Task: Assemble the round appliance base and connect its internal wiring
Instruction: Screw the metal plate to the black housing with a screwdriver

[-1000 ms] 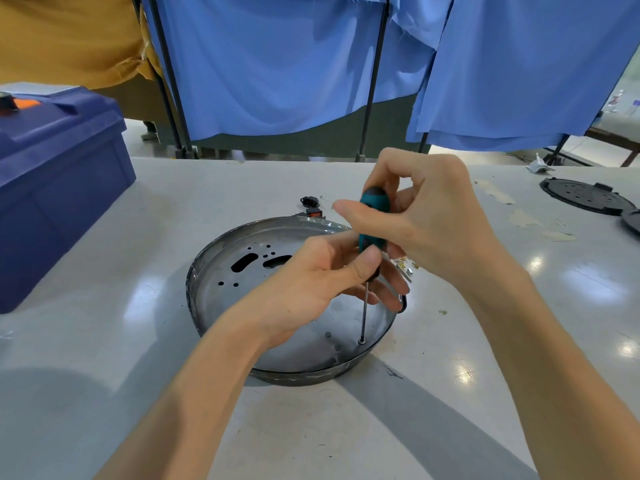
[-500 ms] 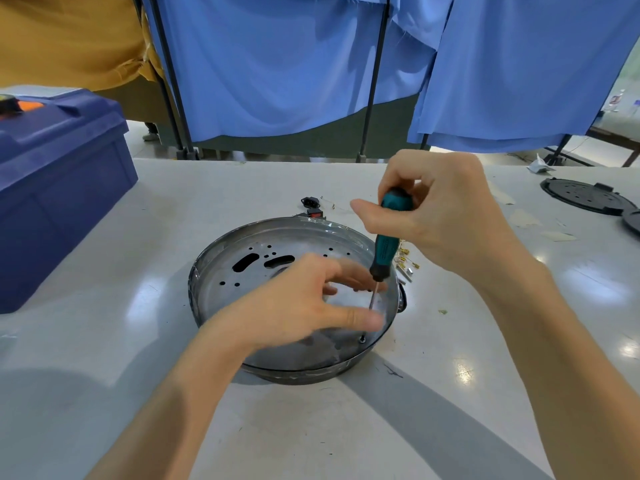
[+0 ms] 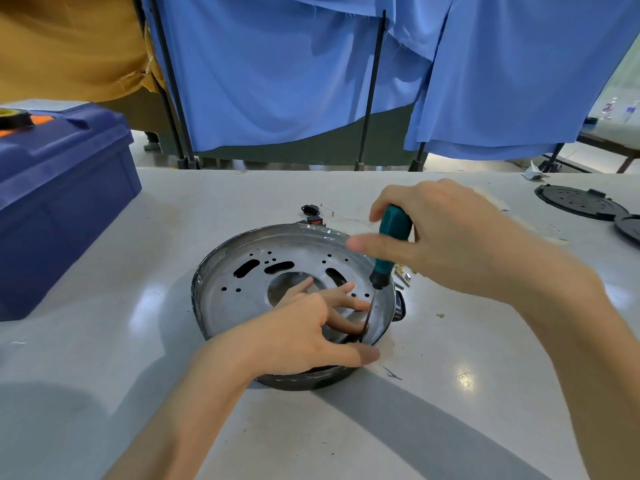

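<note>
The round metal appliance base (image 3: 242,292) lies on the white table like a shallow pan, with slots and holes in its floor. My left hand (image 3: 304,334) rests on its near rim, fingers spread straight inside it and the thumb along the rim's outer edge. My right hand (image 3: 450,244) grips a teal-handled screwdriver (image 3: 391,244). The tool is tilted, and its tip points down at the base's near-right inner edge, beside my left fingers. A black power socket with thin wires (image 3: 310,210) lies just behind the base.
Small metal connectors (image 3: 403,275) lie right of the base. A big blue toolbox (image 3: 62,202) stands at the left with a tape roll (image 3: 15,117) on top. Black round plates (image 3: 581,202) lie far right. Blue curtains on stands hang behind the table.
My left hand has let go of the screwdriver shaft and dropped onto the base's near rim. My right hand has shifted right, and the screwdriver now leans.
</note>
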Available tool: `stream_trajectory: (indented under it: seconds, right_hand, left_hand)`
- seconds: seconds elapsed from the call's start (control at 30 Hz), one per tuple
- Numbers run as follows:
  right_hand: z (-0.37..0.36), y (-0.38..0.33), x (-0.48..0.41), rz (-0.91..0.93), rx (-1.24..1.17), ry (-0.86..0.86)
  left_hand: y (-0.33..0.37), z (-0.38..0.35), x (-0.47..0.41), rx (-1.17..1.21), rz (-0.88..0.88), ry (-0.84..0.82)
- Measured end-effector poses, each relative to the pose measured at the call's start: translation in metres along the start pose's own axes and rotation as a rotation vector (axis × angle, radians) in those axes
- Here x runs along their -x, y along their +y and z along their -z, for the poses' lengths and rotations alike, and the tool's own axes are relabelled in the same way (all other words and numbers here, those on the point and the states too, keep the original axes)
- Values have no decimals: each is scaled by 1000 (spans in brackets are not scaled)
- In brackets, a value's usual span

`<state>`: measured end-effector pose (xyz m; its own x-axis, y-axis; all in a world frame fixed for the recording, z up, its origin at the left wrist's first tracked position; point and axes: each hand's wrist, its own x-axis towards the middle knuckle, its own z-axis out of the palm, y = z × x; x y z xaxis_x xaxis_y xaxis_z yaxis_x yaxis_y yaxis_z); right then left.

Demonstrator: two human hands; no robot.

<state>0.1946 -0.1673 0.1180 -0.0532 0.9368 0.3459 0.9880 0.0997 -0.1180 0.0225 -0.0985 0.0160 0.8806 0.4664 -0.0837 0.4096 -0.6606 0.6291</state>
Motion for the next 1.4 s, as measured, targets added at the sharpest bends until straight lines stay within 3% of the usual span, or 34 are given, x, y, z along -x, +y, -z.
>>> stream_trajectory:
  seconds: [0.17, 0.27, 0.53, 0.7, 0.83, 0.97, 1.2, 1.4]
  right_hand:
    - [15, 4, 0, 97, -181, -127]
    - [6, -6, 2, 100, -242, -31]
    - [-18, -25, 3, -14, -111, 223]
    - [-19, -22, 4, -113, -122, 292]
    - [-21, -22, 6, -166, -69, 319]
    - [-16, -14, 7, -125, -78, 263]
    - [-9, -7, 4, 48, -368, 67]
    - [-21, -14, 11, 51, -408, 245]
  left_hand:
    - [-3, -5, -2, -52, -10, 55]
    - [-4, -6, -2, -36, -16, 53]
    - [-3, -4, 1, 88, -59, 62]
    - [13, 3, 1, 192, -1, 325]
    - [23, 3, 1, 166, -86, 480]
    - [26, 0, -1, 138, -74, 466]
    - [24, 1, -1, 176, -46, 449]
    - [30, 2, 2, 320, -117, 441]
